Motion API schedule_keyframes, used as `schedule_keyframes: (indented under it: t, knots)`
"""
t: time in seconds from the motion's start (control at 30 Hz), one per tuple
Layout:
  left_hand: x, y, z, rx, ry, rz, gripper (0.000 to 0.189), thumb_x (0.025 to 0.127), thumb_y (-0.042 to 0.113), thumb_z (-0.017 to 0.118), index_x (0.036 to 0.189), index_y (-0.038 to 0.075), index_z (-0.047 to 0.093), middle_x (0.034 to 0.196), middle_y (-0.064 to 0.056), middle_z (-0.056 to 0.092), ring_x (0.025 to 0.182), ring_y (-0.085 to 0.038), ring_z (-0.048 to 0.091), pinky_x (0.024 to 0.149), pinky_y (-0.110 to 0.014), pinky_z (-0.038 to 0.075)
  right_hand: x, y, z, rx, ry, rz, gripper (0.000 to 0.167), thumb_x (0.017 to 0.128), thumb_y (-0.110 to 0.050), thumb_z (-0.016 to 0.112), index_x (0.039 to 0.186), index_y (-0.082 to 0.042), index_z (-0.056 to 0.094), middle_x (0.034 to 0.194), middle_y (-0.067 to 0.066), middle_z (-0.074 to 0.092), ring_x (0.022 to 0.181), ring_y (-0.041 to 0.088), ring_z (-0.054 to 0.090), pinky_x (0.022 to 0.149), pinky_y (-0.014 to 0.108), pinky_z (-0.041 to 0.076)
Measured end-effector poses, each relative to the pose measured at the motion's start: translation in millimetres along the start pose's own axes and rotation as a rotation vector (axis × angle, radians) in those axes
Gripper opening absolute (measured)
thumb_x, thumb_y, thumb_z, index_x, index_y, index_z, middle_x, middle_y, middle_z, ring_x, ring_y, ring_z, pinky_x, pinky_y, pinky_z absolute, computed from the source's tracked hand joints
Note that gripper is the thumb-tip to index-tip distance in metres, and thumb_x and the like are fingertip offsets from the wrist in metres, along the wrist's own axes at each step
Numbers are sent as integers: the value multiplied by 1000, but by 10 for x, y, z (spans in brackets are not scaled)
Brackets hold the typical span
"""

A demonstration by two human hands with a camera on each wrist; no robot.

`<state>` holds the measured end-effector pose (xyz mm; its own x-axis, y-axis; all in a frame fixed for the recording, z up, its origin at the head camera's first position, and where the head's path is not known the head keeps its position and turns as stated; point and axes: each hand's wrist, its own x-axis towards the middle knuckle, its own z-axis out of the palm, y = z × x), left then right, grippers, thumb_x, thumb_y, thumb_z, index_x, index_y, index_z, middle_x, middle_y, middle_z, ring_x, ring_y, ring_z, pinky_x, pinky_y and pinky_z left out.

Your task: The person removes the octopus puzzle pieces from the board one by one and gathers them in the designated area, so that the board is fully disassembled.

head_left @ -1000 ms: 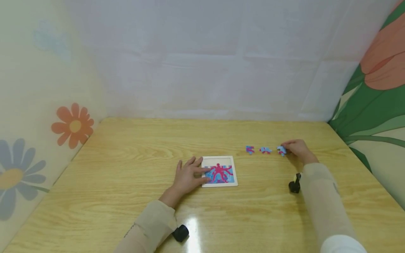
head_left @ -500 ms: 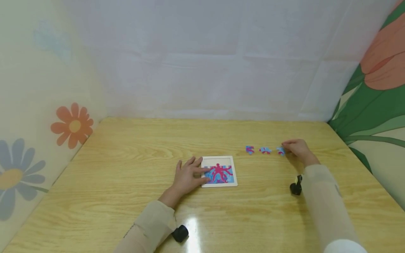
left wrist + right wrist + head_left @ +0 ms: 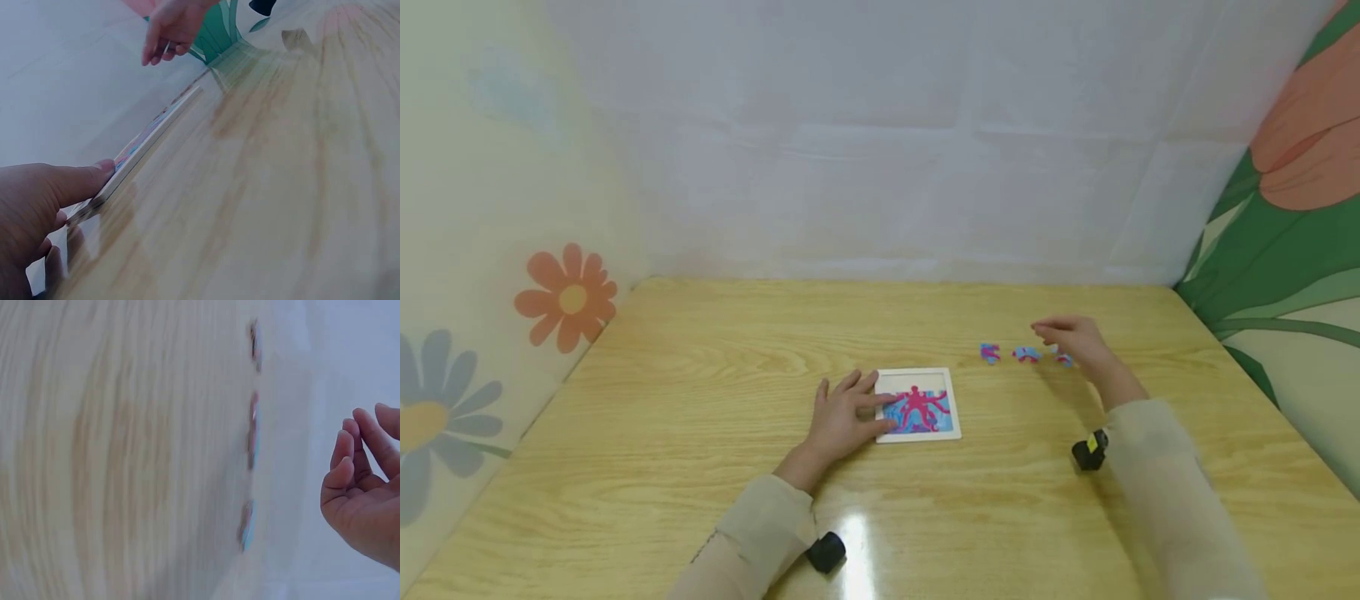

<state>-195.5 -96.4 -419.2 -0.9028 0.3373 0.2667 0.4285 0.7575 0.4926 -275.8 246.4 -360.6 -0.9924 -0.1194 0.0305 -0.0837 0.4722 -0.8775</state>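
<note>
My left hand (image 3: 842,421) lies at the left side of a square white puzzle frame (image 3: 955,421), thumb and index finger straight across its edge onto the picture. In the left wrist view the thumb (image 3: 87,181) presses the frame's edge. Inside the frame, a pink octopus picture (image 3: 917,410) fills the lower part; the upper strip shows bare backing. My right hand (image 3: 1078,342) hovers over the rightmost puzzle piece (image 3: 1063,359), partly covering it. Fingers loosely bent, it shows nothing held in the right wrist view. Beside that piece lie a middle piece (image 3: 1027,354) and a left piece (image 3: 990,352).
The wooden table (image 3: 700,350) runs back to a white cloth wall (image 3: 880,167). Flower-printed panels stand at the left (image 3: 572,298) and right (image 3: 1292,242). A black wrist camera (image 3: 826,552) sits at the left cuff, another black camera (image 3: 1088,452) at the right.
My right hand has come off the rightmost puzzle piece, rising and moving left above it. That piece stays on the table. The left hand keeps its place on the frame.
</note>
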Motion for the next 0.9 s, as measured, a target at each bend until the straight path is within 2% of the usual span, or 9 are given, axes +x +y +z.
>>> schedule_keyframes:
  t: [0.1, 0.2, 0.3, 0.47, 0.7, 0.9]
  knots:
    - [0, -5, 4, -3, 1, -1, 41, 69, 42, 67, 104, 19, 65, 126, -9, 44, 120, -32, 29, 92, -59, 5, -5, -72, 102, 41, -3, -38, 34, 85, -14, 54, 107, 12, 53, 92, 10, 60, 71, 11, 51, 60, 30, 43]
    - [-4, -8, 7, 10, 4, -8, 47, 69, 42, 67, 108, 17, 62, 126, -8, 44, 121, -31, 29, 93, -58, 5, 5, -116, 208, 85, -20, -59, 31, 84, -11, 55, 104, 13, 54, 84, -1, 61, 68, 9, 51, 58, 28, 42]
    - [-5, -10, 10, 26, 7, -11, 52, 69, 43, 67, 112, 15, 60, 126, -7, 44, 120, -30, 30, 93, -58, 5, 3, -152, 319, 112, -55, -77, 30, 84, -10, 55, 102, 13, 55, 81, 4, 61, 67, 11, 52, 60, 30, 43]
    - [-6, -12, 10, 16, 6, -18, 57, 69, 43, 67, 116, 12, 57, 126, -7, 45, 121, -29, 29, 93, -58, 5, -24, -229, 513, 72, -143, -94, 29, 84, -13, 55, 101, 10, 57, 90, 20, 59, 77, 22, 53, 67, 35, 42]
    - [7, -22, 24, 6, 9, -54, 70, 67, 43, 68, 124, 8, 48, 126, -5, 45, 120, -28, 30, 95, -55, 4, -80, -397, 803, 50, -275, -133, 27, 85, -12, 54, 103, 9, 57, 98, 23, 57, 87, 32, 53, 75, 45, 42]
    - [14, -11, 13, -2, 3, -60, 70, 68, 43, 68, 125, 6, 47, 125, -6, 46, 120, -29, 31, 95, -55, 3, -117, -529, 1076, -11, -372, -178, 24, 83, -10, 56, 100, 8, 59, 93, 15, 61, 84, 21, 55, 74, 31, 44]
